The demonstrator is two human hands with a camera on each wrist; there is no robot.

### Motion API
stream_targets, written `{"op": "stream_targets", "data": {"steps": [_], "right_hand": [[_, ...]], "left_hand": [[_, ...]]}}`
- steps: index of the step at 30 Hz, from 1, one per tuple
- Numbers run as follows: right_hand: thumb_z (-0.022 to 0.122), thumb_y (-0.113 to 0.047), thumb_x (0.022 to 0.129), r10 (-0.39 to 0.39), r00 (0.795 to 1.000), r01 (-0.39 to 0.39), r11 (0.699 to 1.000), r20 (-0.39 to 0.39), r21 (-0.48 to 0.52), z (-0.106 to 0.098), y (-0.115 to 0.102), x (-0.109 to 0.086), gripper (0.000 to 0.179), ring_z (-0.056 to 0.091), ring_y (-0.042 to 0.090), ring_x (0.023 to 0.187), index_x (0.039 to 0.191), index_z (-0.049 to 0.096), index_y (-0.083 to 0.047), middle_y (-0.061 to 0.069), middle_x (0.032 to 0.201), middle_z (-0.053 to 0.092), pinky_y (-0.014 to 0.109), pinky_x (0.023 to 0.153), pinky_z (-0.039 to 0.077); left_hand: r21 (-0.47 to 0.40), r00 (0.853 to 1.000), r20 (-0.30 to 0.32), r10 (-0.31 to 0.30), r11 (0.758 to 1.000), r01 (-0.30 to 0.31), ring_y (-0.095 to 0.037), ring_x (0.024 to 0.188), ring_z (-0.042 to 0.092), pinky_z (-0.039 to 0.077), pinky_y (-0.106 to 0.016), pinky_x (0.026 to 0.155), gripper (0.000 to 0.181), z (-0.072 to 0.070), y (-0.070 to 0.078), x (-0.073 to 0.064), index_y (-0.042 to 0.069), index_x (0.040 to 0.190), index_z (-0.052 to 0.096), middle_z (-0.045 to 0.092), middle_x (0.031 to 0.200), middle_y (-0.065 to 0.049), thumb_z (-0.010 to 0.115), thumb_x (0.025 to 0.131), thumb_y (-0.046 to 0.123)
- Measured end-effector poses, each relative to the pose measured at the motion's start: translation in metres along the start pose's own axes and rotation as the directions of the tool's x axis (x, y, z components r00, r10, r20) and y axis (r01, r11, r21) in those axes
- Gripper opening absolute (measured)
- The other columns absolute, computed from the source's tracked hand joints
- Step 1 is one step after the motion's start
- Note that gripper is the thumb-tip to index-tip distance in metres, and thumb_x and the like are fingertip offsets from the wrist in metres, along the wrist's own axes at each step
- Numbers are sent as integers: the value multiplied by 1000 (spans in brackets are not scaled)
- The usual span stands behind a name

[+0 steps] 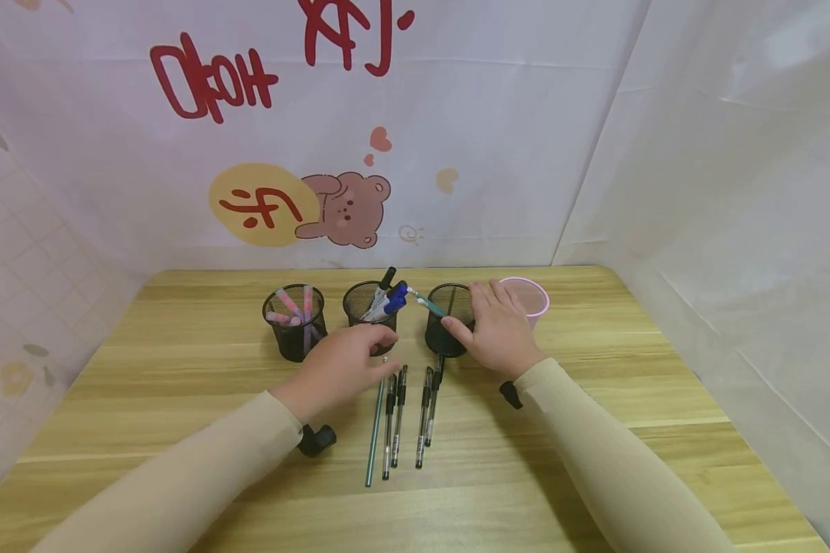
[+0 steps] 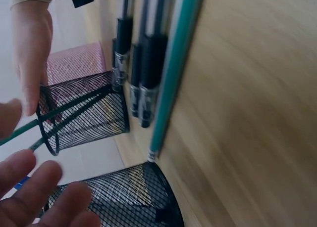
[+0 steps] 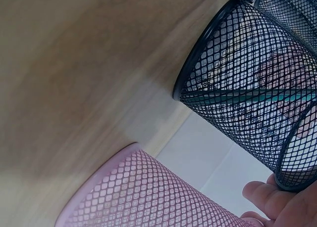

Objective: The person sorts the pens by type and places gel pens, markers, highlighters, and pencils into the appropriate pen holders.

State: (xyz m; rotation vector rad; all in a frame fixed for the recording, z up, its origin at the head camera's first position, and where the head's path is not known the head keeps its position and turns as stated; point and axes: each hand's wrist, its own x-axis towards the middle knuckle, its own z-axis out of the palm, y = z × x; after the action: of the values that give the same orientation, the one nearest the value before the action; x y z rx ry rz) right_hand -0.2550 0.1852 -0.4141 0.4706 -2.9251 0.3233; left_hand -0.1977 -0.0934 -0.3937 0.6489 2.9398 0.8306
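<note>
My right hand (image 1: 501,326) holds the rim of a black mesh pen cup (image 1: 446,338), thumb at the near side and fingers along its right. Two green pencils (image 1: 430,306) lean out of this cup toward the left. My left hand (image 1: 342,361) hovers in front of another black mesh cup (image 1: 352,313) with its fingers loosely bent; in the left wrist view nothing lies between those fingers (image 2: 47,180). That second cup contains several markers (image 1: 387,299). Below the hands, a green pencil (image 1: 375,438) and several clear gel pens (image 1: 397,422) lie on the table.
At the left stands a third black mesh cup (image 1: 290,342) with pink-patterned sticks (image 1: 307,303). A pink mesh cup (image 1: 538,307) is close beside my right fingers. White printed cloth (image 1: 498,153) hangs behind the wooden table (image 1: 629,461).
</note>
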Motion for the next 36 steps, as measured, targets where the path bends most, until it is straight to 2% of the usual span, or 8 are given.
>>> {"op": "stream_targets", "data": {"steps": [5,13,16,22,28,36], "right_hand": [[42,-71,103,-5,1000,5,1000,-1,1,1,1,1,94,25,44,160,161,35,3,22,166,39,56,134,12],[43,-70,103,-3,1000,3,1000,5,5,1,0,1,94,25,44,160,161,34,4,23,167,39,56,134,12],[43,-70,103,-4,1000,4,1000,8,4,0,0,0,94,24,45,160,161,34,4,23,167,38,57,134,12],[43,-70,103,0,1000,0,1000,5,5,0,0,0,94,25,44,160,161,34,3,22,167,39,56,134,12],[43,-70,103,-1,1000,1,1000,3,9,-1,0,0,93,25,44,160,161,35,3,22,166,39,56,134,12],[43,-69,104,2,1000,-2,1000,12,4,0,-1,0,93,25,44,160,162,33,3,22,167,38,56,134,12]], "left_hand": [[146,996,90,-9,989,-4,-19,117,72,60,-43,97,45,1,-6,-2,20,133,71,75,129,3,75,97,46],[253,980,192,-59,967,9,-13,95,70,61,-38,81,49,5,-13,-2,17,131,71,76,111,4,77,94,49],[263,974,214,-76,965,17,-15,97,71,61,-40,82,50,6,-15,-1,16,131,72,77,113,2,77,94,49],[283,963,250,-97,959,23,-26,113,72,61,-47,93,54,9,-20,2,16,133,71,76,126,-3,77,93,52],[288,950,296,-101,957,12,-26,106,72,60,-47,91,52,13,-22,6,17,126,72,76,119,-3,79,90,54],[260,944,311,-112,965,29,-23,102,71,59,-47,92,45,13,-18,7,17,121,72,76,114,-2,82,89,48]]}}
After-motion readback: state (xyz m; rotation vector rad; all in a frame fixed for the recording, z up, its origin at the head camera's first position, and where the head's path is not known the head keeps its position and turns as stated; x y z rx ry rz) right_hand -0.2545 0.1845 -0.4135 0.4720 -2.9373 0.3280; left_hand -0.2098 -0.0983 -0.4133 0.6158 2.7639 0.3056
